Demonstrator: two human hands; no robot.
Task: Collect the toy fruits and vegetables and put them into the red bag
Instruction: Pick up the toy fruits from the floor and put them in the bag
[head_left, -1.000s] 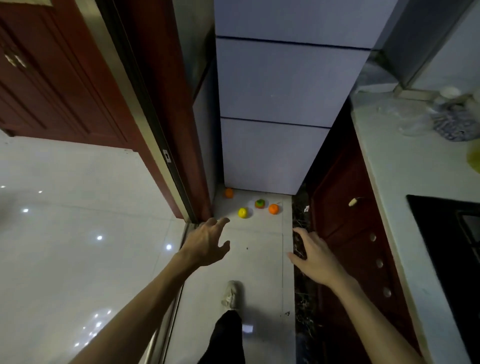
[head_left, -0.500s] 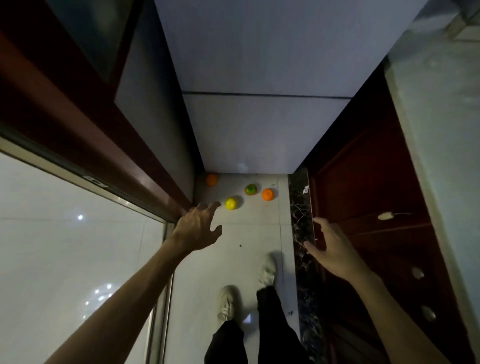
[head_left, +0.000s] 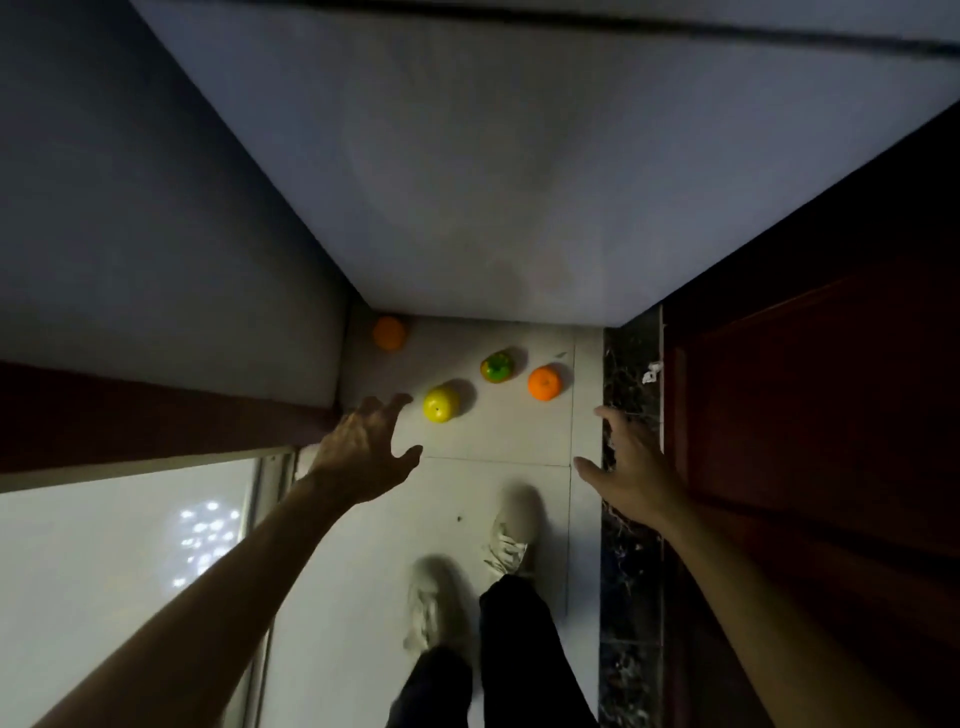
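At the lower left of the frame a glossy light floor (head_left: 104, 571) reflects a cluster of small lights. Above it runs a dark red-brown door frame (head_left: 156, 415), and above that a grey wall panel (head_left: 156, 234) fills the upper left.

The left hand (head_left: 363, 457) extends from the lower left toward frame centre. It is unclenched, fingers spread, and holds nothing. Its fingertips (head_left: 400, 400) lie just beside the yellow toy fruit (head_left: 440, 404) in the picture, apart from it.

Four toy fruits rest on the pale tiled floor (head_left: 493, 441) in the narrow recess at centre frame. An orange toy fruit (head_left: 389, 333) sits in the far left corner of the recess, against the wall panel. The yellow toy fruit lies nearer the camera. To its right is a green-and-orange toy fruit (head_left: 497, 367), and right of that, a second orange toy fruit (head_left: 544, 383). All four are apart from one another. The red bag does not appear in the view.

A large pale cabinet face (head_left: 519, 182) closes the far end of the recess and fills the upper centre.

Two light-coloured shoes (head_left: 511, 530) and dark trouser legs (head_left: 519, 649) occupy the lower centre.

The right hand (head_left: 631, 475) reaches in from the lower right, unclenched with fingers spread, grasping nothing. It lies over a dark marbled floor strip (head_left: 631, 597). A dark red wooden cabinet (head_left: 831, 415) fills the right side.
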